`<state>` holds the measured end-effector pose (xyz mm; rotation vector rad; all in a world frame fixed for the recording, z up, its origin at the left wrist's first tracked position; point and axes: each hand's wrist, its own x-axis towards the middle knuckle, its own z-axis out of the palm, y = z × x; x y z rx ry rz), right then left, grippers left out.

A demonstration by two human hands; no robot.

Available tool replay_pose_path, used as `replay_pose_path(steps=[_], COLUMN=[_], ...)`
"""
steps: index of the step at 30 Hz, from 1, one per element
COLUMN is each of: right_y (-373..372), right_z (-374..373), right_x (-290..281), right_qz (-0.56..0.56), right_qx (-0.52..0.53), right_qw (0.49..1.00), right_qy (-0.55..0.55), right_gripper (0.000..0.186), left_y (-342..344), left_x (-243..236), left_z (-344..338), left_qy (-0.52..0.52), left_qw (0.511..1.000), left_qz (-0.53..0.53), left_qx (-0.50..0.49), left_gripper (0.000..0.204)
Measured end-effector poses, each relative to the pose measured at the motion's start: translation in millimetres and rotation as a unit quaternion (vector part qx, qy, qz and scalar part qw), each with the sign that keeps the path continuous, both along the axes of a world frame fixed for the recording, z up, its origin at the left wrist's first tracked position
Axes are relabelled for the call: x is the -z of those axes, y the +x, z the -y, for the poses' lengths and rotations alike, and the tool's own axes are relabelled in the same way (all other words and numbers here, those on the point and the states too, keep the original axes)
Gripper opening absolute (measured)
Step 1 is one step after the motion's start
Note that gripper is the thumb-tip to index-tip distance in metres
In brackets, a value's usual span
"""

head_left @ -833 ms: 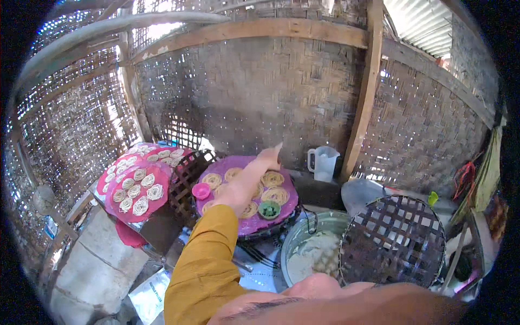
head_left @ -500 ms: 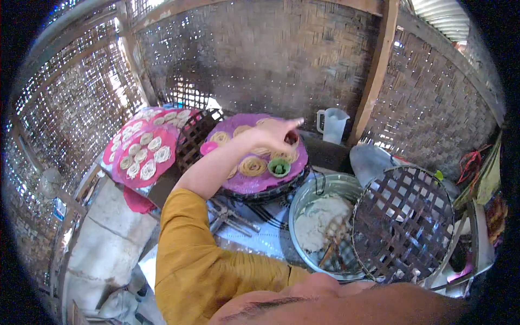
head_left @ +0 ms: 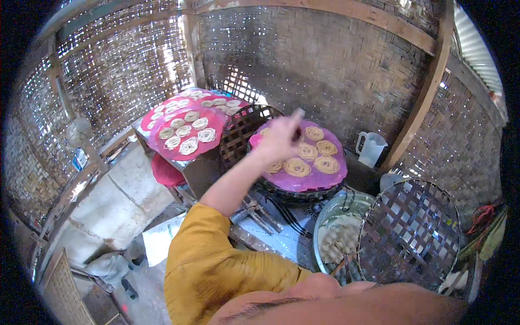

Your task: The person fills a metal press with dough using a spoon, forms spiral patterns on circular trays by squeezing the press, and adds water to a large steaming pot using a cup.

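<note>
My left hand reaches over a purple sheet with its fingers curled around a dark object, mostly hidden, whose kind I cannot make out. Several tan coils of thin noodle-like strands lie on the sheet, in front of and to the right of the hand. The sheet covers a round black woven basket. Something bright pink shows by my wrist. My right hand is outside the view.
Pale coils rest on pink sheets at the left. Right of the basket stand a basin of pale dough with sticks, a round woven tray and a clear jug. A metal tool lies in front. Woven walls enclose the space.
The view has swung left, so the scene sits farther right. My left hand has drawn back leftward across the sheet. A green cup-like thing over the sheet's front right no longer shows, revealing coils there.
</note>
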<state>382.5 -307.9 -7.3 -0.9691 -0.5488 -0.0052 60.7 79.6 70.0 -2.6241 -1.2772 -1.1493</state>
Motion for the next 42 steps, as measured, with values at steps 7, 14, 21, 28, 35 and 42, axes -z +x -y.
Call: replay_pose_path(steps=[7, 14, 21, 28, 35, 42], right_y=[-9, -15, -24, -29, -28, -25], right_z=[-15, -24, -36, -22, -23, -18], right_x=[-1, -6, -9, -9, -8, -8], right_qz=[0.011, 0.014, 0.025, -0.021, -0.007, 0.015], right_qx=[-0.05, -0.093, -0.118, -0.124, -0.111, -0.094], right_qw=[0.999, 0.995, 0.993, 0.992, 0.994, 0.995], right_qy=[0.001, -0.01, -0.016, -0.004, -0.02, -0.027], right_gripper=[0.051, 0.052, 0.052, 0.054, 0.05, 0.046], left_y=[-66, -81, -75, -129, -114, -63], left_x=[50, 75, 71, 94, 115, 73], left_z=[-76, -90, -110, -85, -72, -70], left_qy=[-0.174, -0.149, -0.141, -0.086, 0.013, -0.112], left_qw=[0.969, 0.974, 0.981, 0.983, 0.976, 0.989], left_qz=[-0.143, -0.109, -0.112, 0.139, 0.202, -0.05], left_qx=[-0.101, -0.134, -0.068, -0.087, -0.084, -0.081], left_gripper=[0.097, 0.095, 0.094, 0.064, 0.082, 0.08])
